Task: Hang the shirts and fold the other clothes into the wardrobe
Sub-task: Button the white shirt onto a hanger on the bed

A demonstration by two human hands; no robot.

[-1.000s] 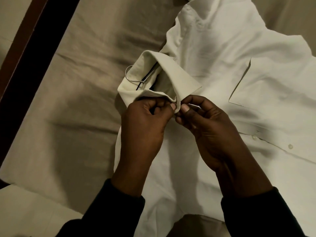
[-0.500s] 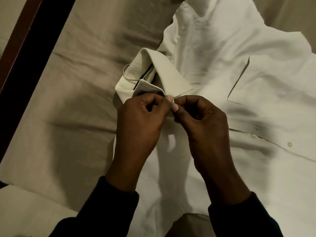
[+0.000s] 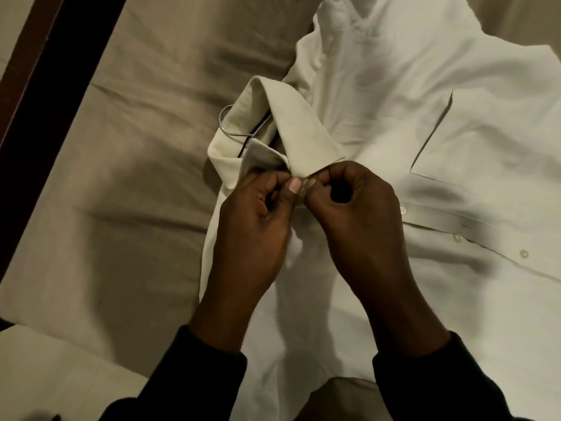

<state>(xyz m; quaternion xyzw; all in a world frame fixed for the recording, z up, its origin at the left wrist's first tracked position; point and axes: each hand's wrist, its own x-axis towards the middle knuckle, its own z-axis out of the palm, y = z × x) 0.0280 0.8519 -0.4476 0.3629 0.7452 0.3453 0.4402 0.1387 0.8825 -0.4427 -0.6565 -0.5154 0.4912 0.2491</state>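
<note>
While the hanger (image 3: 239,129) hides inside, both grips, left hand (image 3: 255,226) and right hand (image 3: 349,214), pinch the shirt (image 3: 394,101) collar.

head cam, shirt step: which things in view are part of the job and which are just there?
In the job:
- white shirt, spread on the bed
- its collar, both hands pinching at its front
- hanger hook, poking out of the collar
- left hand
- right hand

Just there:
- beige bedsheet
- dark bed frame along the left edge
</note>
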